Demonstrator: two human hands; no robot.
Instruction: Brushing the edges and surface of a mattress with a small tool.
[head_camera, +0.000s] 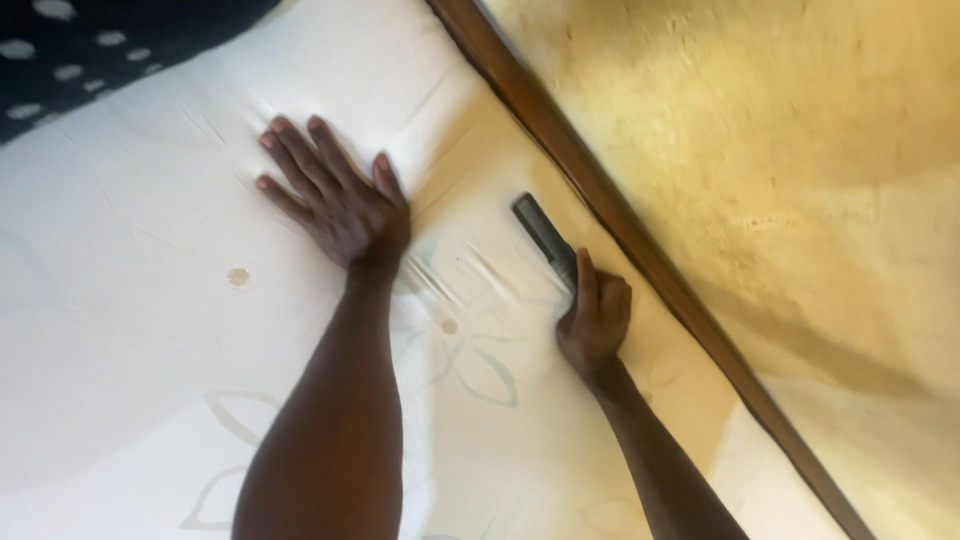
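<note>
The left hand (335, 200) lies flat on the white mattress (130, 330), fingers spread and holding nothing. To its right, the right hand (595, 320) is clenched around a dark comb (543, 235) near the wooden bed rail (640, 245). The comb's long axis runs diagonally, its free end pointing up-left, roughly parallel to the rail.

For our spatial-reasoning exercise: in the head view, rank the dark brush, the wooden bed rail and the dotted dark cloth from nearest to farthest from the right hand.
1. Dark brush: gripped in the right hand.
2. Wooden bed rail: just beyond, to the right.
3. Dotted dark cloth: far top-left corner.
</note>
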